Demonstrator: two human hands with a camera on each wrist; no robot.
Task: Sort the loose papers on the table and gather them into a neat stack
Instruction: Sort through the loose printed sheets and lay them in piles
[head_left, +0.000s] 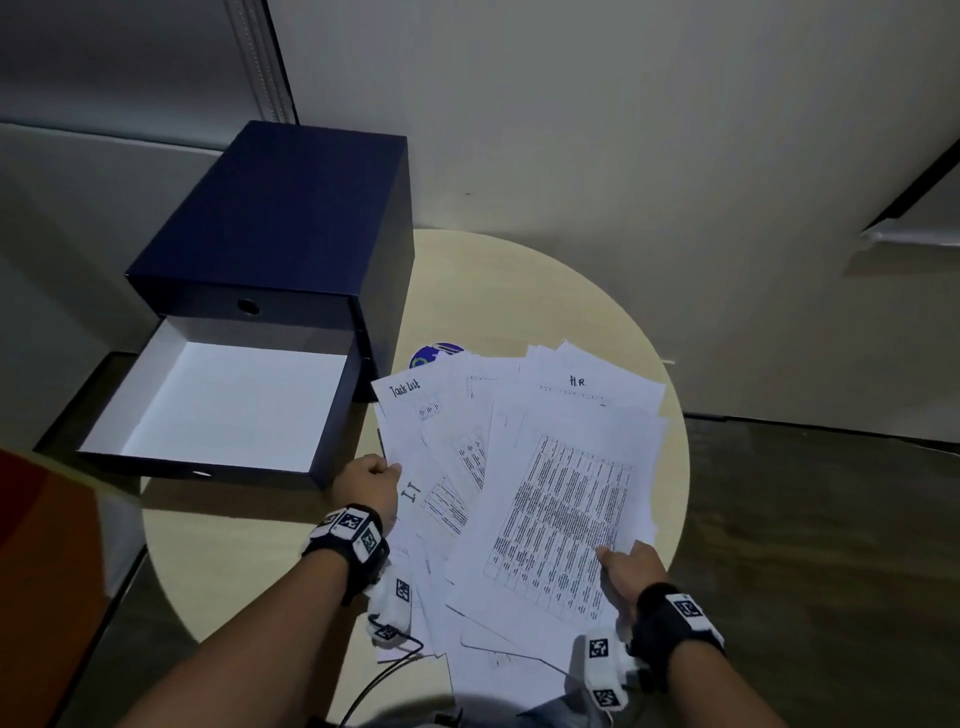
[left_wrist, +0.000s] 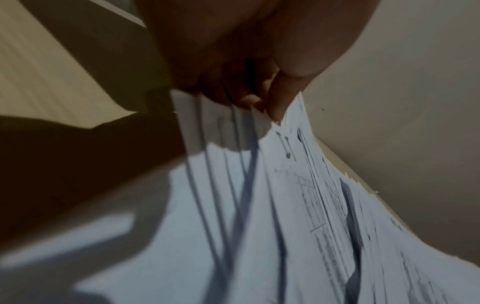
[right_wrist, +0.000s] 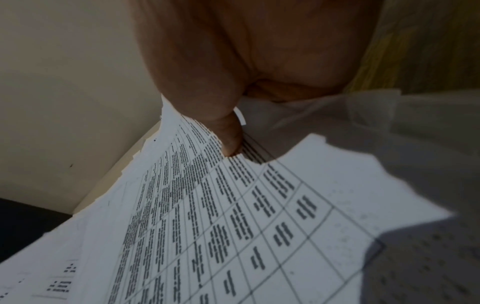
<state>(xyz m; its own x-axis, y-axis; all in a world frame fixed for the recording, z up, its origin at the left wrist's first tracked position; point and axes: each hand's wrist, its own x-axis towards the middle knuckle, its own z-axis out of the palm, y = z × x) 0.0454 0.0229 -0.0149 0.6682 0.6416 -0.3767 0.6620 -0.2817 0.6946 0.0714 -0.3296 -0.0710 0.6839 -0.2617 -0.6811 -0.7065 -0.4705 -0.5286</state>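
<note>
A fanned pile of white printed papers (head_left: 524, 467) covers the right half of the round beige table (head_left: 249, 561). Sheets headed "Task List", "H.R." and "I.T" show, with a dense table sheet (head_left: 561, 519) on top. My left hand (head_left: 371, 483) grips the pile's left edge, and in the left wrist view its fingers (left_wrist: 275, 98) curl round several sheet edges (left_wrist: 233, 185). My right hand (head_left: 631, 569) pinches the top sheet's lower right corner. In the right wrist view its thumb (right_wrist: 228, 131) presses on the table sheet (right_wrist: 233, 226).
A dark blue drawer box (head_left: 280, 223) stands at the table's back left, its lower drawer (head_left: 223, 405) pulled out with a white, bare bottom. A round blue sticker-like thing (head_left: 434, 353) peeks from behind the papers. A cable (head_left: 384, 670) hangs at the table's near edge. Walls are close behind.
</note>
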